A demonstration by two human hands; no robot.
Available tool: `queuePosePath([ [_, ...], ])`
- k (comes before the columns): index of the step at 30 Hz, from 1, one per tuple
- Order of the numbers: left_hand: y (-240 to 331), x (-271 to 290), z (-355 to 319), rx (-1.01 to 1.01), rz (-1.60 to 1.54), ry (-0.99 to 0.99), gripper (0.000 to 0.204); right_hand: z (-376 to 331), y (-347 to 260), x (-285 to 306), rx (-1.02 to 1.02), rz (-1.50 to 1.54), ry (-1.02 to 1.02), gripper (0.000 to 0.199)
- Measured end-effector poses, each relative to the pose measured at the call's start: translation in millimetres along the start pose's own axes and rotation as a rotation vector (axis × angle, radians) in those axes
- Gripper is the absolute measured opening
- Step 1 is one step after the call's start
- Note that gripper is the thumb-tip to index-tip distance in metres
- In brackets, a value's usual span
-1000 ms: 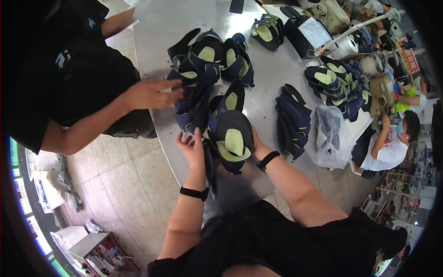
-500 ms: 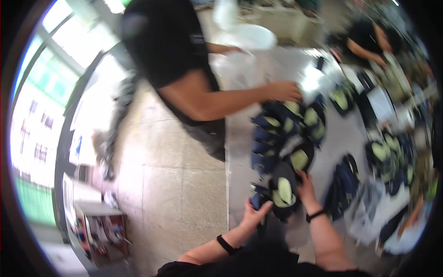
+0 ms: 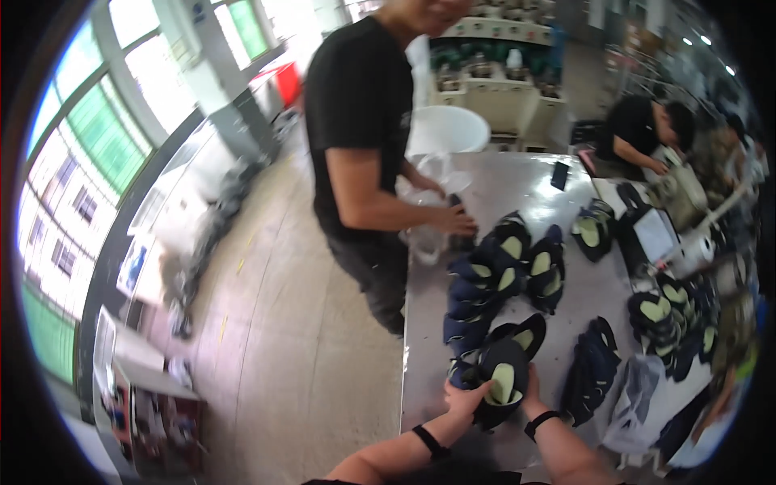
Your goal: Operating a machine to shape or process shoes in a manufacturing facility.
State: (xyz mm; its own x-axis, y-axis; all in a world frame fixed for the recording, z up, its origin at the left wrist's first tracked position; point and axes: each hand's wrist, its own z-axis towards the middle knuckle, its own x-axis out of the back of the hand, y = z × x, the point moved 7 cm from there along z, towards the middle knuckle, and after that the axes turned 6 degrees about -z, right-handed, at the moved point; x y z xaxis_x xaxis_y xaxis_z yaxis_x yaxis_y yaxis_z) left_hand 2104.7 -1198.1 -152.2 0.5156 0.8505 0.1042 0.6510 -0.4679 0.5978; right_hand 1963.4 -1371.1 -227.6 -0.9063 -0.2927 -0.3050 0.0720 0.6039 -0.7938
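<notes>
Near the table's front edge, I hold a dark piece (image 3: 503, 381) with a pale green inside between my two hands; it looks like a shoe upper. My left hand (image 3: 466, 398) grips its left side, thumb over the rim. On its right side, my right hand (image 3: 531, 391) is closed, its fingers partly hidden by the piece. A stack of similar navy shoe uppers (image 3: 469, 303) lies just beyond, running away from me. Another upper (image 3: 529, 333) with an open dark rim touches the one I hold.
A person (image 3: 360, 129) in black stands at the table's far left, holding a dark piece beside a clear plastic bag (image 3: 432, 174). More uppers (image 3: 590, 368) lie to the right, near a plastic bag (image 3: 634, 396). Another person (image 3: 638, 133) sits at a sewing machine (image 3: 683, 194).
My view has shifted, showing more of the room. The person across has drawn their hand back from the stack to the bag, with a dark piece. My hands keep hold of the upper.
</notes>
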Motion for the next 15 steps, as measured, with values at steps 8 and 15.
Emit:
queuePosePath([
  [8,-16,14,-1,0.008,-0.341,-0.285,0.076,-72,-22,-21,0.348,-0.671,0.084,0.025],
  [15,19,12,-34,-0.127,-0.406,-0.439,0.035,-110,-101,-59,0.569,-0.705,0.100,0.025],
])
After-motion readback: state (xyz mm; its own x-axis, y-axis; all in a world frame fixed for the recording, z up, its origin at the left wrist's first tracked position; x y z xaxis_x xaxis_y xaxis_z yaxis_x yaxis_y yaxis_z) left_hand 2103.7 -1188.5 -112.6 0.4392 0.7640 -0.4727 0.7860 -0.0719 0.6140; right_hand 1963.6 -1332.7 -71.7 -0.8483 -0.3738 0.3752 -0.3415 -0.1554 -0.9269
